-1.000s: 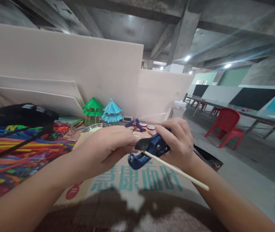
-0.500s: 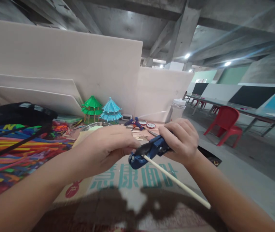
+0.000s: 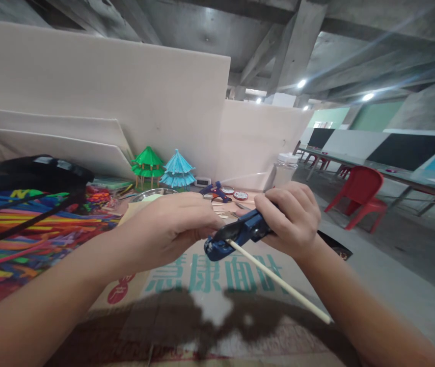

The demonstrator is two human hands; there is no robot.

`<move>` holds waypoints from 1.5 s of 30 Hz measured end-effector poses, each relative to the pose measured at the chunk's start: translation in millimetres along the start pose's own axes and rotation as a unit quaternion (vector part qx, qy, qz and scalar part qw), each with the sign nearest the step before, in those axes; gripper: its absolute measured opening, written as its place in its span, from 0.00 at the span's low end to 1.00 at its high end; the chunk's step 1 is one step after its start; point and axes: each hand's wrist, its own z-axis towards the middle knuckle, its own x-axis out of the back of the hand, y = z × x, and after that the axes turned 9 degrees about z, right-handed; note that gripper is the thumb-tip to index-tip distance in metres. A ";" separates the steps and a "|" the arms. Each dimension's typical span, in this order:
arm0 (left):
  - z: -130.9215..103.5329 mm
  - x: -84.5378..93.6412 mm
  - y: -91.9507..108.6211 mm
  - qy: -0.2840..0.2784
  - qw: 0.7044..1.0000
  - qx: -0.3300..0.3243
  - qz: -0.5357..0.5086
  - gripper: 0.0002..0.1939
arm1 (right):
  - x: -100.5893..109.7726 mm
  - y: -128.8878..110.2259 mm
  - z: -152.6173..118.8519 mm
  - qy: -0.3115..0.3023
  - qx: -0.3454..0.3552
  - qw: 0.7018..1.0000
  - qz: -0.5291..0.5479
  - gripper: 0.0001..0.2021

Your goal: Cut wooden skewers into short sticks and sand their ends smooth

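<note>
My right hand (image 3: 294,216) is wrapped around the handles of blue hand shears (image 3: 253,228). Their dark blade lies across a pale wooden stick (image 3: 278,280), which sits in the jaws. From there the stick slants down to the right, its free end near my right forearm. My left hand (image 3: 181,221) is closed at the other side of the jaws, fingers curled in a pinch on the stick's far end. Its fingertips and that end are mostly hidden. Below both hands lies a cardboard sheet (image 3: 217,300) with green printed characters.
A green paper pavilion (image 3: 147,163) and a light-blue one (image 3: 177,168) stand at the back. Behind the hands are a blue glue gun (image 3: 217,191), short stick pieces and a clear jar (image 3: 284,171). Colourful strips (image 3: 30,239) lie left. A red chair (image 3: 358,196) stands right.
The view has shifted slightly, so the background sits a little higher and farther right. Both hands keep nearly the same pose, with the stick still in the shears' jaws.
</note>
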 end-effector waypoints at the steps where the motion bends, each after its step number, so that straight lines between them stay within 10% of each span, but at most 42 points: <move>1: 0.1 -0.3 0.3 -0.001 1.000 0.000 0.000 0.13 | 0.1 0.2 -0.2 0.002 0.004 1.000 0.000 0.10; 38: -0.8 -3.5 5.7 -0.022 0.995 0.031 -0.092 0.11 | -0.3 3.1 -4.5 0.009 0.026 0.999 0.020 0.08; 45: -6.0 -12.1 5.5 0.006 0.999 -0.002 -0.048 0.33 | -5.8 -2.0 -6.7 -0.046 -0.040 0.996 0.058 0.10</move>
